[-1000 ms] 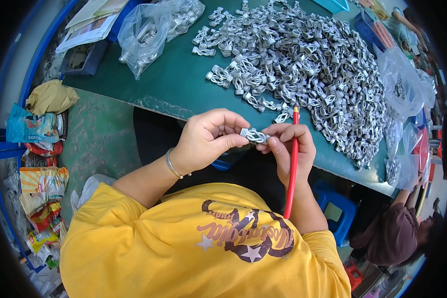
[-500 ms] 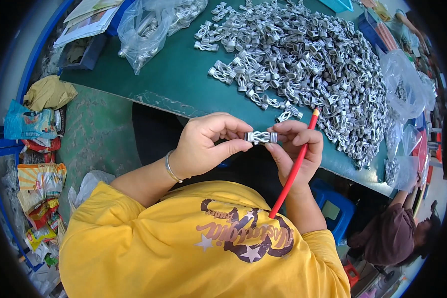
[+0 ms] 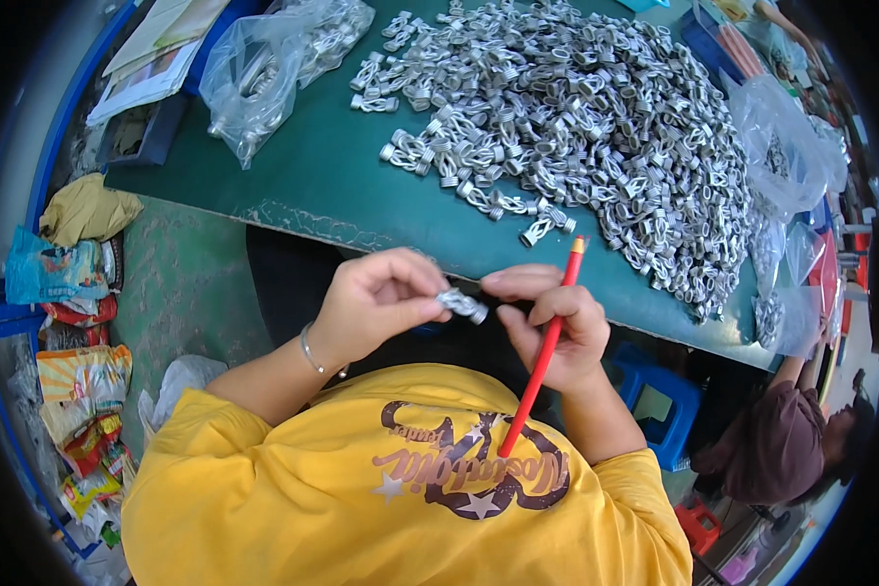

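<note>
Right hand (image 3: 576, 342), gripping a slender red pencil (image 3: 534, 376), has parted from the silver, looped metal fitting (image 3: 464, 306), which my left hand (image 3: 366, 301) clamps before the flat green table (image 3: 313, 186); I judge this handling step next calls for a steady pinch.

Bright, even light, source out of view. Pale sheen on green tabletop (image 3: 313, 174) toward near right corner; deep shade beneath near edge. Looped metal fitting (image 3: 462, 305) slightly motion-blurred. Fisheye: outer lines bowed, rim vignetted to black
</note>
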Motion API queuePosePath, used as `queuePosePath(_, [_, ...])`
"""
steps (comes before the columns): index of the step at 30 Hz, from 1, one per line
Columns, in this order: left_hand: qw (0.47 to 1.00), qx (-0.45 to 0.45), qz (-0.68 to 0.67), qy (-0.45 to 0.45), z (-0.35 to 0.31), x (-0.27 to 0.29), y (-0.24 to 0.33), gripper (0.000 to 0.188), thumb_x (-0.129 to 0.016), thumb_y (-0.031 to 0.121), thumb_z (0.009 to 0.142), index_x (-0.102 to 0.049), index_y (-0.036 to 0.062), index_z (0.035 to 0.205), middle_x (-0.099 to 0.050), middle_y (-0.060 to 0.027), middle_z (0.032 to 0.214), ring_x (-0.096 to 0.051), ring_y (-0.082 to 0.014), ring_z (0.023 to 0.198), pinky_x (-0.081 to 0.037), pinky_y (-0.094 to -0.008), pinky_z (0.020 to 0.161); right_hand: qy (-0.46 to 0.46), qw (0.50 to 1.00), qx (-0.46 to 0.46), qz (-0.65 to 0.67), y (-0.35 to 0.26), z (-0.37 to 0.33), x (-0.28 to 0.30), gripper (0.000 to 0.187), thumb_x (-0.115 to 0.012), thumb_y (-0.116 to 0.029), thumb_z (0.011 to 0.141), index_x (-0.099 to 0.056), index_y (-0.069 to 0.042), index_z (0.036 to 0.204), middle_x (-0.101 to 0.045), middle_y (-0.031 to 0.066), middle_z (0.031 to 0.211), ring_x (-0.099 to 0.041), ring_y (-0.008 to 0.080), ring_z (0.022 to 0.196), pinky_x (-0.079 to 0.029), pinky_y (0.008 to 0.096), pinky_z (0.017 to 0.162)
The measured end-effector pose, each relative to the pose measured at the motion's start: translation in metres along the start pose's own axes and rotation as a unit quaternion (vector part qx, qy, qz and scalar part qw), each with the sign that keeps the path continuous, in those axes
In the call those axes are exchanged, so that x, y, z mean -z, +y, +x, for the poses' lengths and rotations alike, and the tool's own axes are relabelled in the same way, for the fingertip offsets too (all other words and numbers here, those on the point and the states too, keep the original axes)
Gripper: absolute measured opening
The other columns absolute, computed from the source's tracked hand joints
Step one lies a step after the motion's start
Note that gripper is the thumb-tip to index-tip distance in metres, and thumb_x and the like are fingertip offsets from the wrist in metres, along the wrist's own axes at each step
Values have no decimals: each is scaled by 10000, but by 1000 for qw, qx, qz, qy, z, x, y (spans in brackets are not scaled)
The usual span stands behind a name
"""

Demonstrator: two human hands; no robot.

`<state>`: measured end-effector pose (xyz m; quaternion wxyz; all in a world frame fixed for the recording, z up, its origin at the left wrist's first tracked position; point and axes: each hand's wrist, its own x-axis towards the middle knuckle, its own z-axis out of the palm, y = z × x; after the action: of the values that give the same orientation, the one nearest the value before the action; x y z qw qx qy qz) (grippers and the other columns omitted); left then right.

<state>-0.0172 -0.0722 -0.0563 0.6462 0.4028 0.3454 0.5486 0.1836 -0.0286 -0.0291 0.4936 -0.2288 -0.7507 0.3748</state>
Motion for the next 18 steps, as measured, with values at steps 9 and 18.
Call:
queuePosePath(9, [901, 72, 423, -57, -8, 1, -14, 315, -666, 37, 721, -601, -7, 1025, -581, -125, 1009, -595, -214, 943, -489, -286, 777, 73, 953, -53, -289, 24, 7, 13, 333, -743, -2, 608, -455, -29, 774, -556, 116, 800, -518, 288, 713, -433, 353, 608])
queuePosePath(18, [910, -66, 382, -149, 8, -17, 9, 248, -626, -25, 759, -590, -26, 1004, -620, -123, 893, -630, -167, 745, -509, -246, 695, 177, 953, -47, -240, 20, 1, 14, 247, -662, 71, 688, -447, -36, 743, -596, 113, 794, -564, 204, 638, -458, 281, 574])
